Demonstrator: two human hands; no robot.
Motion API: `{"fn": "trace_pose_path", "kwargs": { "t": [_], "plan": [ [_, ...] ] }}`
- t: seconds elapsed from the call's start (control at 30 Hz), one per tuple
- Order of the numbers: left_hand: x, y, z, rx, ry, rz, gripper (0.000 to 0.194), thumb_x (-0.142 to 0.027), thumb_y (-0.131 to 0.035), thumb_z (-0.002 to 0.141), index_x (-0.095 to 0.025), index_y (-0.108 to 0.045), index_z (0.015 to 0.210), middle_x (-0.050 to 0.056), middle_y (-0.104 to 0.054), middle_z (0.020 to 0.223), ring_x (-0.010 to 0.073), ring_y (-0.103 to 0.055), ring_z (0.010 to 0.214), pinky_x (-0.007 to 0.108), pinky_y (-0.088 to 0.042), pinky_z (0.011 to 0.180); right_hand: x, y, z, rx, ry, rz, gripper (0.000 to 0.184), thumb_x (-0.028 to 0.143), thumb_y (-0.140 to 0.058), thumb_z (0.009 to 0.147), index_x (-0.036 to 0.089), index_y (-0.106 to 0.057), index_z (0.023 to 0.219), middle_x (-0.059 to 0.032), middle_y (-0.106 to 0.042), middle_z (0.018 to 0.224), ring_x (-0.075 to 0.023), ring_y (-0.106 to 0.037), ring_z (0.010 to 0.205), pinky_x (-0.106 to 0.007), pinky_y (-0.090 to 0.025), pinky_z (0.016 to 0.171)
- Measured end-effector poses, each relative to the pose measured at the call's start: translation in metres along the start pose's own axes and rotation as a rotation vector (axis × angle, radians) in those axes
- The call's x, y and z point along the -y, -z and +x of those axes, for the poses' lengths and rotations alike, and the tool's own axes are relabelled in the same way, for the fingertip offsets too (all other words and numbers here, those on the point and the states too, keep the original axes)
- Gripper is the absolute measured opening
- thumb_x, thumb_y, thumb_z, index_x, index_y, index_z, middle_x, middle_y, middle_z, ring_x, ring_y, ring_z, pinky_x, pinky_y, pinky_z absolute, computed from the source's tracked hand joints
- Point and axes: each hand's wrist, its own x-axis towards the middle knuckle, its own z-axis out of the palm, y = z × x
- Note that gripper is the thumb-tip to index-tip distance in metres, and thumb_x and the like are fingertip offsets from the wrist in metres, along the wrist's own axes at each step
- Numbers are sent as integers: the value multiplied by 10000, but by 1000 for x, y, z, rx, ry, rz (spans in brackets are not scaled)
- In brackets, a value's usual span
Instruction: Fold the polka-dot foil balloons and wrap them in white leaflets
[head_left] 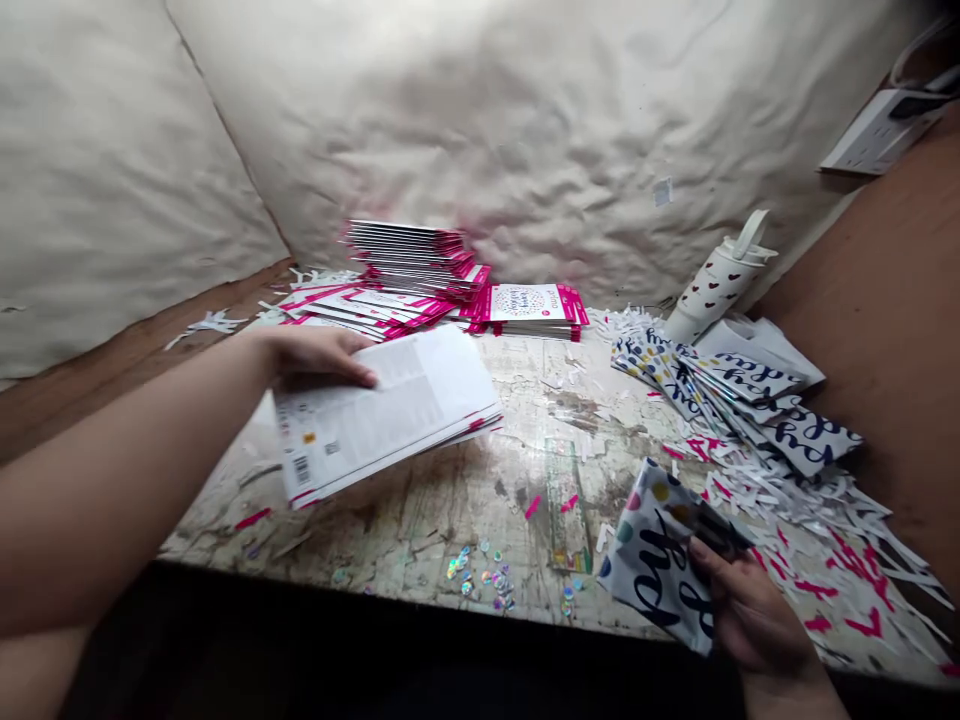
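Note:
My left hand grips a thin stack of white printed cards with pink edges, held tilted above the worn table, barcode side up. My right hand at the lower right pinches a folded white paper item with dark script lettering and coloured dots. A fanned row of similar lettered pieces lies to the right. Piles of pink-edged cards stand at the back, with a flatter stack beside them.
A clear ruler and shiny confetti lie near the front edge. White and pink paper shreds cover the right side. A white heart-patterned bottle leans at the back right. Crumpled cloth hangs behind.

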Motion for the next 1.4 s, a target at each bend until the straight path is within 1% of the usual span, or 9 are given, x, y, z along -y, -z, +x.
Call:
{"fn": "trace_pose_path", "kwargs": {
  "t": [0.1, 0.3, 0.43, 0.67, 0.8, 0.93, 1.03, 1.23, 1.4],
  "plan": [
    [-49, -26, 46, 150, -107, -5, 609, -598, -716, 488, -210, -649, 953, 48, -690, 731, 204, -625, 628, 306, -497, 643, 5, 1, 5, 19, -53, 51, 308, 317, -773, 594, 248, -714, 888, -89, -701, 968, -303, -639, 939, -456, -485, 861],
    [-95, -68, 80, -87, -183, 205, 859, -586, -680, 551, -111, -481, 1239, 221, -463, 1299, 412, -400, 1191, 500, -322, 969, 16, 25, 9, -101, -33, 28, 350, 273, -743, 645, 246, -681, 989, -96, -670, 1057, -288, -599, 1028, -466, -436, 927],
    [-107, -123, 50, -287, -313, 443, 946, -678, -462, 713, -55, -238, 1388, 227, -118, 1468, 437, -92, 1324, 582, -167, 1024, 17, 28, 17, -105, -77, 53, 349, 254, -727, 667, 240, -664, 1010, -94, -678, 1039, -290, -595, 1033, -494, -424, 929],
    [-109, -187, -21, -186, -684, 708, 442, -123, -313, 878, -56, -424, 1301, 174, -468, 1315, 256, -467, 1194, 366, -404, 964, 21, 7, 34, -57, 4, 18, 348, 259, -735, 654, 260, -650, 992, -45, -692, 1014, -255, -618, 995, -463, -447, 917],
    [-113, -211, -77, -7, -801, 810, 463, -50, -391, 809, -56, -471, 1265, 217, -495, 1269, 310, -524, 1121, 360, -525, 723, 30, -5, 59, 41, -27, -113, 351, 360, -718, 666, 230, -649, 986, -58, -697, 992, -256, -645, 928, -436, -497, 838],
    [-137, -214, -98, 55, -789, 785, 332, -233, -399, 868, -45, -640, 997, 245, -623, 1018, 336, -612, 870, 378, -498, 549, 34, -18, 92, 14, 11, -507, 405, 379, -773, 572, 146, -661, 884, -90, -714, 885, -260, -665, 804, -389, -530, 711],
    [-158, -203, -69, 11, -892, 661, 227, -147, -402, 820, -117, -627, 809, 128, -621, 791, 240, -577, 698, 365, -475, 617, 34, -24, 106, -21, 114, -599, 431, 410, -757, 574, 138, -653, 891, -86, -712, 890, -237, -661, 783, -357, -524, 694],
    [-167, -205, -8, -173, -1130, 570, 162, -234, -461, 736, -143, -549, 837, 112, -556, 908, 250, -490, 855, 408, -379, 808, 35, -35, 101, -127, 288, -727, 426, 440, -714, 613, 119, -656, 887, -105, -699, 922, -240, -641, 822, -364, -493, 740],
    [-164, -204, -14, -218, -1262, 493, 155, -240, -428, 731, -159, -528, 817, 61, -563, 767, 214, -482, 767, 413, -308, 848, 49, -47, 85, 136, 231, -788, 308, 378, -712, 631, 143, -669, 825, -43, -700, 827, -198, -624, 746, -308, -477, 688]
  ]
}}
